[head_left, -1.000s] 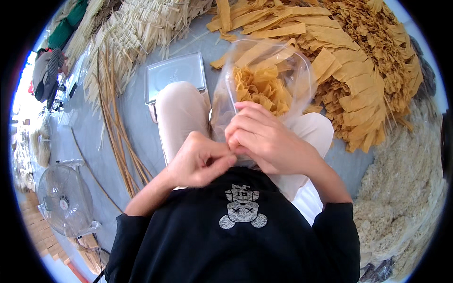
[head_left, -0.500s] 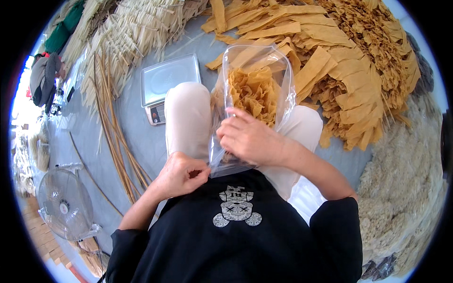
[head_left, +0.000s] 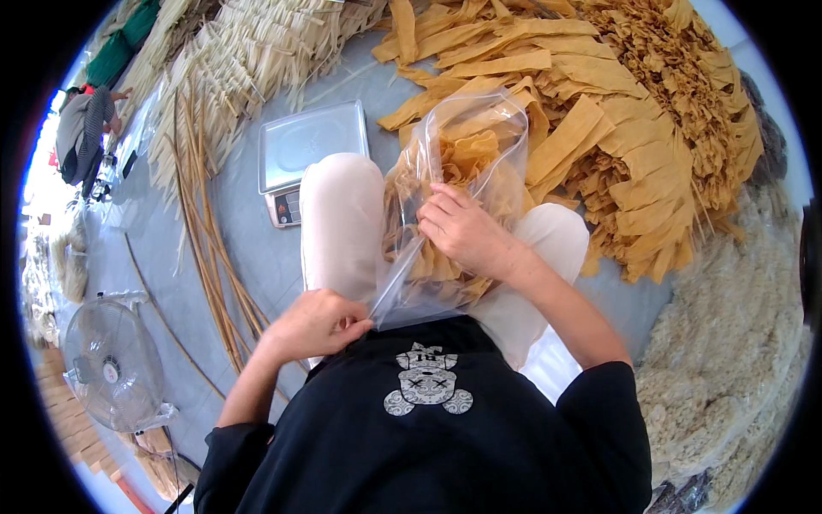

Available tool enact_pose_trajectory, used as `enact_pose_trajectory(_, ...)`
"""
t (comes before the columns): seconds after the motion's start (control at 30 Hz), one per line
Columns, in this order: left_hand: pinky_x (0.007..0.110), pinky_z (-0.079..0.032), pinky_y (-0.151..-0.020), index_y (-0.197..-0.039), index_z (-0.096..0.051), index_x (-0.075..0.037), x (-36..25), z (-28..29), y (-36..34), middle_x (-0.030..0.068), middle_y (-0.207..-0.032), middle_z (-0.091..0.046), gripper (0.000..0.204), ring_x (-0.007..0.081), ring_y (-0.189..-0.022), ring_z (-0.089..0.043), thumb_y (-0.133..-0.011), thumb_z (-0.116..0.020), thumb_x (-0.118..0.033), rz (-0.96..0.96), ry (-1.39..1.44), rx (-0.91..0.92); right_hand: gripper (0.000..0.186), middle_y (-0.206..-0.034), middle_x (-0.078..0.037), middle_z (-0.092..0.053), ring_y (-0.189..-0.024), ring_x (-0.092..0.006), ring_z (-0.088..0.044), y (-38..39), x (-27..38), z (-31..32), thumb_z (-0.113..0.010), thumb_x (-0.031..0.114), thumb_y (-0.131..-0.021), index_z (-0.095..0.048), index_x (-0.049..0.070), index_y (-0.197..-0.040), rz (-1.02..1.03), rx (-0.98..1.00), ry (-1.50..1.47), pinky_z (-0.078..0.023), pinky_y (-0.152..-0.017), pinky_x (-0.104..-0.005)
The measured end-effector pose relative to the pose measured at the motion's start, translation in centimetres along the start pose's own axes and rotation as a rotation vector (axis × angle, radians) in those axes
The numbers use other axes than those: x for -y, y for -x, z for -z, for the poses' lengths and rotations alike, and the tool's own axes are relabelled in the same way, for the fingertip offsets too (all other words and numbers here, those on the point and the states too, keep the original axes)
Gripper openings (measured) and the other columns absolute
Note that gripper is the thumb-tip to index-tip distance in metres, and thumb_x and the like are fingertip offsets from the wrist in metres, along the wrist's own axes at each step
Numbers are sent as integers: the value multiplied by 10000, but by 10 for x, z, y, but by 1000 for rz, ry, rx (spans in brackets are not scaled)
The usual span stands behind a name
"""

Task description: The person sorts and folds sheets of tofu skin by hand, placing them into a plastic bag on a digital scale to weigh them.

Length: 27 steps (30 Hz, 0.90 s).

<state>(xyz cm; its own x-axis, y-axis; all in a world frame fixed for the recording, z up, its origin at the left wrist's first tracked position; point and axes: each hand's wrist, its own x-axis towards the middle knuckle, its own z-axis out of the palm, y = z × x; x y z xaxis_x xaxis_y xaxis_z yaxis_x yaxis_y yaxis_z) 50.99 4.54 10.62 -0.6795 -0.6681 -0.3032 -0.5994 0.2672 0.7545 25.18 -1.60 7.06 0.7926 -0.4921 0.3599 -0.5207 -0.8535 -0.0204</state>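
Note:
A clear plastic bag lies over my lap between my knees, with wrinkled amber-yellow dried sheets inside it. The closed fingers of my left hand pinch the bag's near left corner, close to my shirt. Higher up, my right hand is closed on the bag's film beside the sheets, its fingertips curled over a fold. Between the two hands the film is drawn into a straight crease. The bag's far end stands up, rounded and loose. My right palm hides part of the contents.
A digital scale with a bare metal pan stands beyond my left knee. Long thin canes lie left of it. Amber sheets are heaped far right, pale strips far left. A fan stands left; a person bends further off.
My right hand has shifted slightly up and right, pulling the bag's side film over the sheets. The near part of the bag is stretched flatter. My left hand stays at the corner.

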Motion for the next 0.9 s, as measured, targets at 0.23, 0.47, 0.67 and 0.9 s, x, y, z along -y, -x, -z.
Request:
enact_pose_trajectory(0.23, 397, -446, -577, -643, -535, -10, -41, 11, -79, 140, -589, -558, 359, 306, -608, -582, -724, -630, -347, -7, -303, -314, 124, -874, -84, -506, -919, -236, -499, -2, -2, 11, -516, 82, -700, -515, 13, -803, -79, -78, -148, -380, -943, -371)
enact_pose_trajectory(0.47, 296, -367, -427, -587, -552, 38, -28, -31, -79, 108, -465, -479, 228, 109, -439, -456, -773, -562, -93, -237, 327, -178, 161, -886, -97, -510, -939, -248, -492, 14, 29, 46, -533, 95, -681, -525, 11, -818, -50, -56, -179, -377, -952, -382)
enact_pose_trajectory(0.67, 284, -244, -390, -568, -490, 40, -43, -35, -56, 8, -437, -353, 306, 42, -445, -296, -831, -564, -96, -133, 431, -73, 179, -933, -87, -522, -954, -233, -489, 20, 32, 48, -538, 104, -688, -534, 21, -848, 67, -32, -58, -353, -978, -405)
enact_pose_trajectory(0.9, 279, -252, -399, -580, -491, 39, -39, -37, -47, 2, -450, -341, 314, 41, -461, -292, -844, -554, -120, -101, 424, -89, 120, -915, -66, -520, -977, -217, -487, 11, -3, 44, -506, 126, -722, -532, 47, -809, 125, -55, 122, -322, -994, -366)
